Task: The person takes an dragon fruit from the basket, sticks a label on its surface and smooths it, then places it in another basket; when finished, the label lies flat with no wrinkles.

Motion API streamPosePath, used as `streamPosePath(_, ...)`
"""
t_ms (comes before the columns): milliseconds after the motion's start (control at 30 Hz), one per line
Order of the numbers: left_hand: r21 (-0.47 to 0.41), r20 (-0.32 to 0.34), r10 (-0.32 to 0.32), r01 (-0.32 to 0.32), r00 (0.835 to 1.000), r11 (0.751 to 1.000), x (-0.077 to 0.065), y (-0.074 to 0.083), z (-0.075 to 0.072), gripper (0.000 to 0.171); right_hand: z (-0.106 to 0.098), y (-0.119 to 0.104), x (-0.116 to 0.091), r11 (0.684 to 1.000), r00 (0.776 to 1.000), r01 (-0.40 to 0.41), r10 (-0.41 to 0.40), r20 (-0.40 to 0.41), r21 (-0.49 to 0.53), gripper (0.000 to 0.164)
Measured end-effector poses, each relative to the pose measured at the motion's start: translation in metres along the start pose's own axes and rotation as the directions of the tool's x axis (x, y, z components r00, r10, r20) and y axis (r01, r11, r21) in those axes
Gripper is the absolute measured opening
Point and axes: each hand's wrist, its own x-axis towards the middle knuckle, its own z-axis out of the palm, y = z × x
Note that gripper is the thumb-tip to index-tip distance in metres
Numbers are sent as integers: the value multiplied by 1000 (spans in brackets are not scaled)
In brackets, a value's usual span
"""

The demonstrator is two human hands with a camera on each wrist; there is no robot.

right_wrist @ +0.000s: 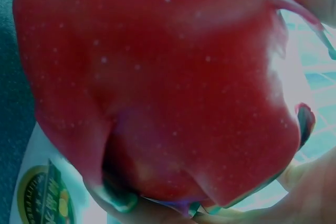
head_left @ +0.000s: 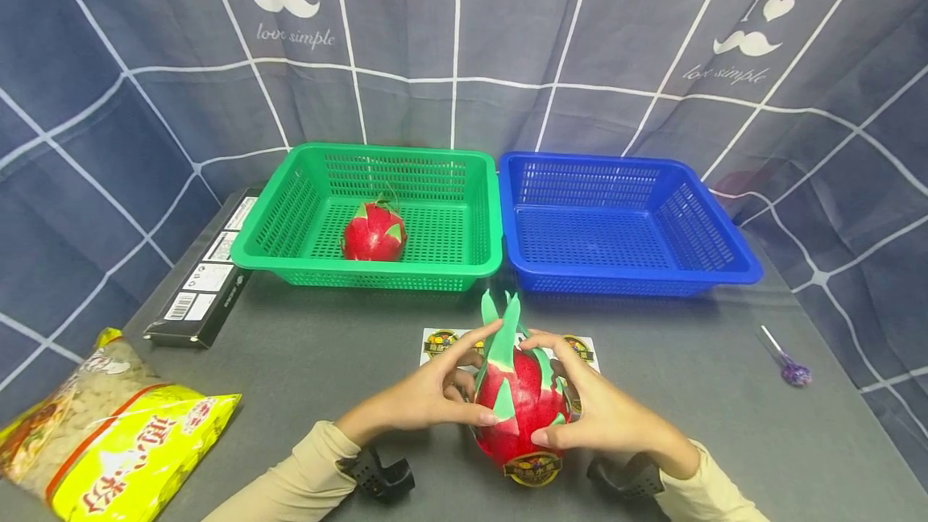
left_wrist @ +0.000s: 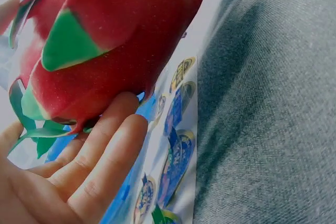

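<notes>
Between both hands is a red dragon fruit (head_left: 518, 409) with green-tipped scales, its long green leaves pointing up and away. My left hand (head_left: 438, 393) grips its left side, thumb across the front. From the right, my right hand (head_left: 605, 413) holds it with thumb and fingers spread round the skin. A round black-and-gold sticker (head_left: 534, 469) shows on the fruit's near lower side. Behind the fruit lies a white sheet of similar stickers (head_left: 440, 342), partly hidden by the hands. In the left wrist view, fingers (left_wrist: 107, 166) support the fruit's scaly side.
A green basket (head_left: 377, 267) at the back left contains another dragon fruit (head_left: 373, 234). Beside it stands a blue basket (head_left: 631, 274). A black box (head_left: 196, 304) and a yellow food bag (head_left: 145, 445) lie on the left, a purple lollipop (head_left: 793, 373) on the right.
</notes>
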Motion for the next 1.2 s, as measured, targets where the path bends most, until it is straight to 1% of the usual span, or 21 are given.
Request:
streamPosePath(133,43,-34,23,-22,999,999,-1,2,-2,85,-3,-3,-1,999,1000,-5,5,3,48,79)
streamPosePath(200,60,-51,41,-38,998,997,-1,3,-4,80,-5,-4,0,995,1000,0,-1,13,95,79)
streamPosePath(300,98,-86,97,-89,992,991,-2,4,-8,67,-9,-6,0,990,1000,11,-13,16,141,79)
streamPosePath(333,109,-99,121,-111,988,988,-1,4,-9,62,-11,-6,0,989,1000,16,-18,12,148,79)
streamPosePath(400,124,-136,149,-132,980,983,-1,3,-12,53,-15,-6,0,989,1000,19,-18,-8,148,80)
streamPosePath(500,110,-208,132,-111,969,988,1,1,-14,41,-22,-7,0,991,998,26,-19,-52,131,80)
streamPosePath(567,79,-261,105,-88,960,993,4,-1,-15,35,-27,-8,0,994,996,14,-3,-93,112,80)
streamPosePath(600,66,-289,93,-77,953,995,5,-2,-15,32,-30,-8,0,995,993,4,8,-117,102,79)
streamPosePath(667,56,-343,87,-73,935,996,9,-4,-15,28,-37,-9,0,997,984,-19,33,-173,80,77)
streamPosePath(733,53,-393,91,-76,915,996,12,-5,-14,24,-44,-11,0,996,971,-48,65,-230,80,75)
streamPosePath(800,75,-436,96,-70,895,995,16,-5,-15,22,-53,-12,2,995,954,-60,81,-289,78,72)
streamPosePath(867,92,-457,98,-63,884,994,20,-4,-15,22,-63,-15,3,994,934,-77,100,-343,81,70)
streamPosePath(933,115,-465,93,-45,880,992,24,-1,-16,22,-74,-17,4,991,914,-93,123,-387,95,67)
streamPosePath(1000,138,-459,99,-39,883,990,30,0,-16,25,-86,-18,8,986,894,-114,154,-420,119,64)
streamPosePath(1033,156,-453,112,-45,884,987,33,1,-16,27,-92,-18,11,984,887,-119,167,-432,134,63)
streamPosePath(1067,168,-448,110,-38,887,985,35,5,-15,29,-98,-18,15,982,878,-131,179,-444,136,61)
streamPosePath(1133,219,-434,114,-18,894,976,40,15,-11,35,-110,-16,24,978,869,-143,198,-454,153,59)
streamPosePath(1200,299,-406,112,16,907,954,50,17,-9,46,-123,-13,34,976,863,-165,212,-458,141,57)
